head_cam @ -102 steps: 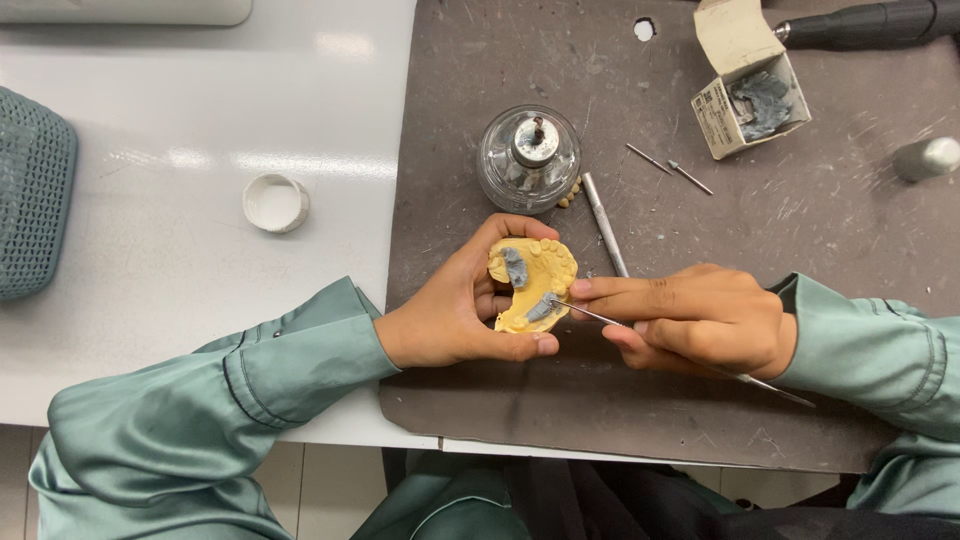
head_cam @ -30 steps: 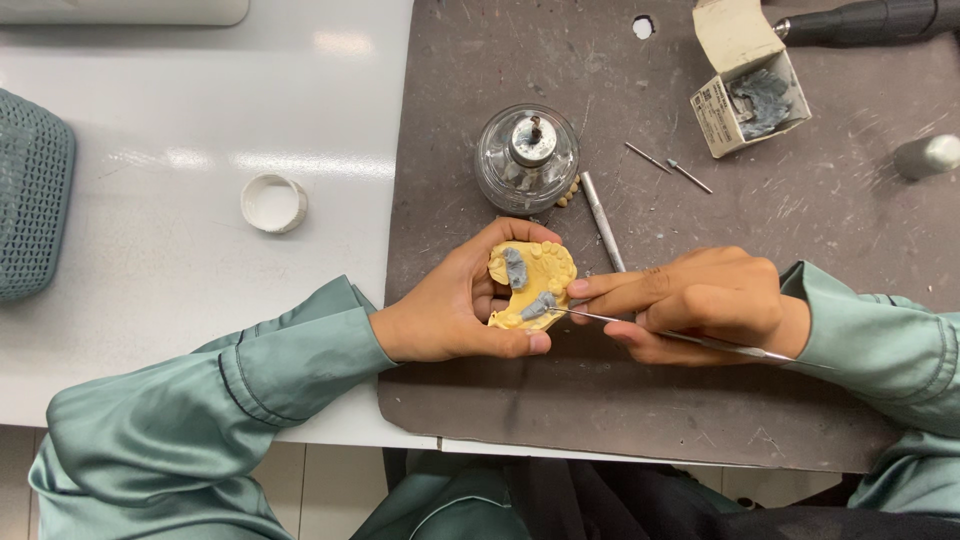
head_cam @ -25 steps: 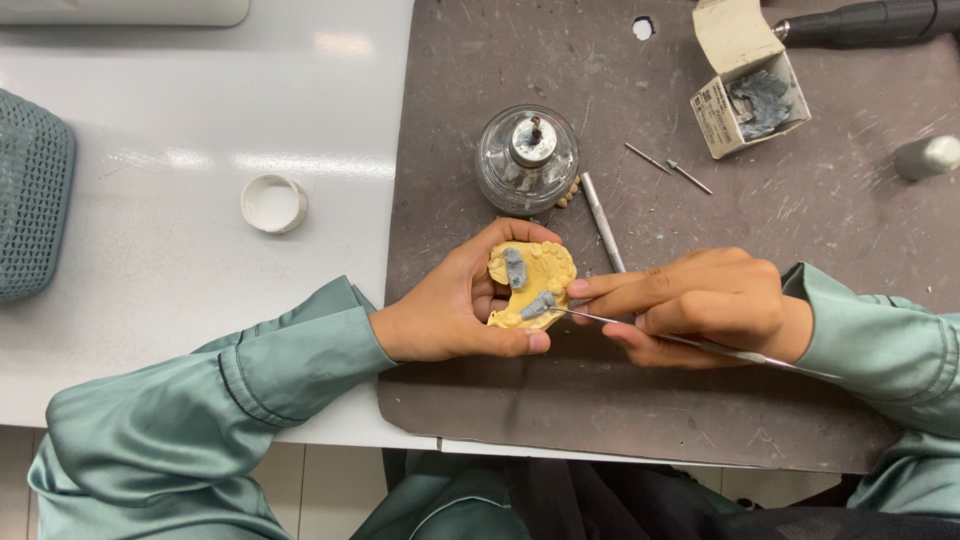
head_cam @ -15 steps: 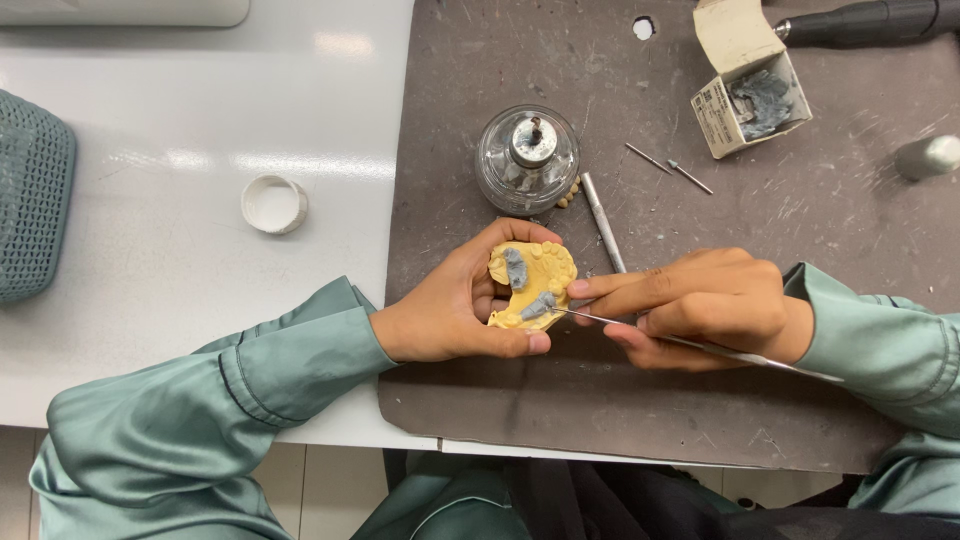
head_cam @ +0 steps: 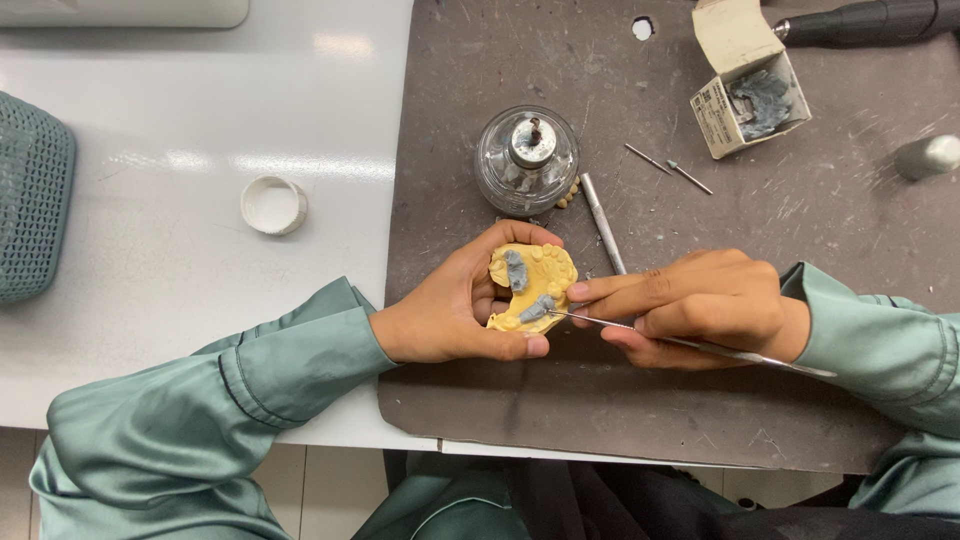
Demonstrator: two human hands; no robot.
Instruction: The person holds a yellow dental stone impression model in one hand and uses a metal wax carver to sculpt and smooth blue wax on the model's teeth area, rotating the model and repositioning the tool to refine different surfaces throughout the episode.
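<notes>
My left hand (head_cam: 455, 310) grips a yellow dental cast (head_cam: 532, 287) that carries two grey wax patches, holding it just above the dark work mat (head_cam: 680, 420). My right hand (head_cam: 690, 308) holds a thin metal carving instrument (head_cam: 700, 343) like a pen. Its tip touches the lower grey wax patch (head_cam: 538, 308) on the cast. The instrument's handle sticks out to the right past my wrist.
A glass spirit lamp (head_cam: 527, 160) stands just beyond the cast, with a metal tool (head_cam: 603, 223) lying beside it. Two small burs (head_cam: 668, 168), an open cardboard box of grey wax (head_cam: 748, 95), a black handpiece (head_cam: 865, 20) and a white cap (head_cam: 273, 205) lie further off.
My right hand has shifted slightly and the instrument's angle has flattened, its tip staying on the lower wax patch. The left hand and cast have barely moved.
</notes>
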